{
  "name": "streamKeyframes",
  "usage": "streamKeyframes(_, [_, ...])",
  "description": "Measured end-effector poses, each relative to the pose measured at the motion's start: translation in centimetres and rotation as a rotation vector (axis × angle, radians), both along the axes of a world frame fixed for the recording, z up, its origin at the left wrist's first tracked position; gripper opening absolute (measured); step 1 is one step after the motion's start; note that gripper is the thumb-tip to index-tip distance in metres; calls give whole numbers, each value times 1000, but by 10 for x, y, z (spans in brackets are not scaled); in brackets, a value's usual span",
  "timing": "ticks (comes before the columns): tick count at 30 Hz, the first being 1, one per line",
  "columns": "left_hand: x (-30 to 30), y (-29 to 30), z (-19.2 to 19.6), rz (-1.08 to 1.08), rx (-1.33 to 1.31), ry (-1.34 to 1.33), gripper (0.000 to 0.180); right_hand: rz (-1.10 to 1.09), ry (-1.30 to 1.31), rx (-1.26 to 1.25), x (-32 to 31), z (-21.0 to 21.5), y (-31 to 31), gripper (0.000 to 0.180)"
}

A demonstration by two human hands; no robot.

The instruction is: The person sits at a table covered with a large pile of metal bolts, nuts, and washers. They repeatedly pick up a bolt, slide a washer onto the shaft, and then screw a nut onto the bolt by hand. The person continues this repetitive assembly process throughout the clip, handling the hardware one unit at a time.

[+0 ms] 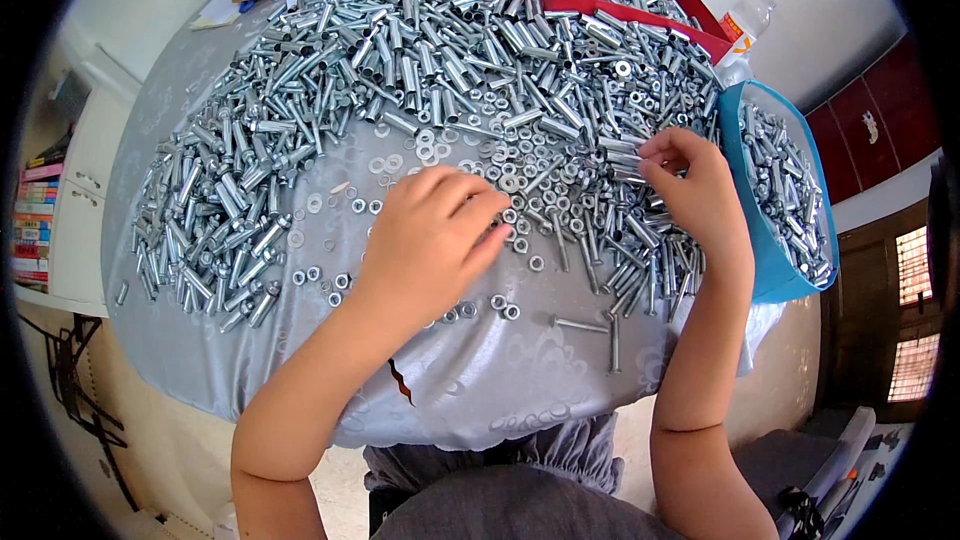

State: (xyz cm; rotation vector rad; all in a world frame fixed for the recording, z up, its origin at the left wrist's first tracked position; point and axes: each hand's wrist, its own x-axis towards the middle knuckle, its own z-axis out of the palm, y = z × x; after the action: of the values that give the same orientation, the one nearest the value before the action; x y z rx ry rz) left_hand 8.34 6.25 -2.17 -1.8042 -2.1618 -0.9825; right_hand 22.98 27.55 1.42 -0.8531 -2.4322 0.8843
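Note:
My left hand [425, 235] hovers over the middle of the table with its fingers curled. Its thumb and fingertips come together beside loose hex nuts [536, 263], and what they hold, if anything, is hard to make out. At the right side of the heap, my right hand [695, 180] pinches the end of a shiny metal sleeve [622, 158] between thumb and fingers. Around it lie bolts [615, 345], more sleeves and nuts. Flat washers [427, 152] are scattered beyond my left hand.
A large heap of metal sleeves and bolts [400, 50] spreads over the grey tablecloth [450, 370]. Loose sleeves [225, 200] lie at the left. A red box [690, 25] and a blue container [745, 190], both filled with hardware, stand at right. A clear bottle [748, 18] is behind them.

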Motion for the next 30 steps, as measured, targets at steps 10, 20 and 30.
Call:
streamKeyframes(10, [13, 12, -11, -56, -38, 136, 29, 65, -256, -37, 6, 14, -16, 14])
streamKeyframes(20, [11, 9, -12, -46, -54, 55, 21, 165, -391, -53, 13, 26, -26, 28])
streamKeyframes(30, [9, -2, -5, 13, -124, 4, 20, 325, -407, -63, 16, 26, -27, 33])
